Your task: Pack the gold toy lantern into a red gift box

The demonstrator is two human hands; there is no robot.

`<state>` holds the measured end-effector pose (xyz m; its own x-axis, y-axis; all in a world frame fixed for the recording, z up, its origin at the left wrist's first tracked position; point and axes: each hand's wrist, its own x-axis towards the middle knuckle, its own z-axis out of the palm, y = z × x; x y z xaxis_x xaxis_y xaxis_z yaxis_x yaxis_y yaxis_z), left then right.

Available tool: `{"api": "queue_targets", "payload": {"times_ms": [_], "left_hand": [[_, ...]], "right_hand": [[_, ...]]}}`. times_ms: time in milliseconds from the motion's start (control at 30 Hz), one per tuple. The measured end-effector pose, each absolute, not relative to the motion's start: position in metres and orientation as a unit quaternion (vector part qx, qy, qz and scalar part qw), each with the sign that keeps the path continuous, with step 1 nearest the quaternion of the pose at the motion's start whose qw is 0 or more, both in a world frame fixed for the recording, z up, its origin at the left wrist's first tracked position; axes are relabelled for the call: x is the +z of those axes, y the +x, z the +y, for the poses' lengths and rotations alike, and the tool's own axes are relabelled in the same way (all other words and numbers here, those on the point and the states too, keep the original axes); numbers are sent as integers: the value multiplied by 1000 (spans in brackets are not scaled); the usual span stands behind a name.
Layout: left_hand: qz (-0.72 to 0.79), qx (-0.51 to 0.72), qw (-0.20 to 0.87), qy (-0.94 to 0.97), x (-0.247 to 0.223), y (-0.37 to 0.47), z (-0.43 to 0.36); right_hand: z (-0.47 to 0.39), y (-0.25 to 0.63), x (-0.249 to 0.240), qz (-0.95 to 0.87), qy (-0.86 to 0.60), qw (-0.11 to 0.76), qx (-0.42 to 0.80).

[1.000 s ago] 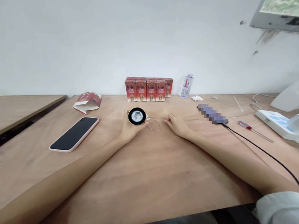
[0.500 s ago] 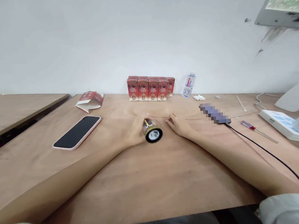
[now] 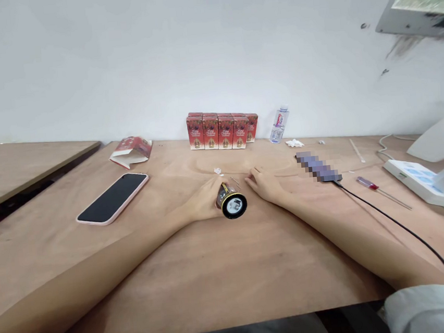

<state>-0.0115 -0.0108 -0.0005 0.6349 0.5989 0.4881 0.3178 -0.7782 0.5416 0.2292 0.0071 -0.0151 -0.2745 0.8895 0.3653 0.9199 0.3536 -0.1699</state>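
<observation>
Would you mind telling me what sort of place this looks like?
Probably an office or small workshop desk: a plywood table against a white wall, with a red-handled screwdriver, white power strip and red cartons.

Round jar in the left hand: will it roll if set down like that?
Probably. The round jar lies on its side in the left hand, black-rimmed end toward the camera, so it may roll on the flat wooden table. It looks small, likely light. Material unclear.

A small round jar [image 3: 231, 201] with a black rim and a gold-trimmed neck is tipped on its side, its pale circular end turned toward the camera. It is held just above the wooden tabletop [image 3: 224, 271], near the middle.
</observation>
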Motion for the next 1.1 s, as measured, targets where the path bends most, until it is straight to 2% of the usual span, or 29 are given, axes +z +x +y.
{"api": "queue_targets", "payload": {"times_ms": [867, 1000, 1100], "left_hand": [[255, 346, 221, 875, 2, -11, -10], [233, 351, 210, 882, -1, -12, -10], [137, 410, 174, 885, -10, -12, -10]], "right_hand": [[3, 229, -15, -790, -582, 191, -43], [9, 222, -12, -784, -568, 246, -33], [25, 187, 1, -819, -491, 295, 26]]}}
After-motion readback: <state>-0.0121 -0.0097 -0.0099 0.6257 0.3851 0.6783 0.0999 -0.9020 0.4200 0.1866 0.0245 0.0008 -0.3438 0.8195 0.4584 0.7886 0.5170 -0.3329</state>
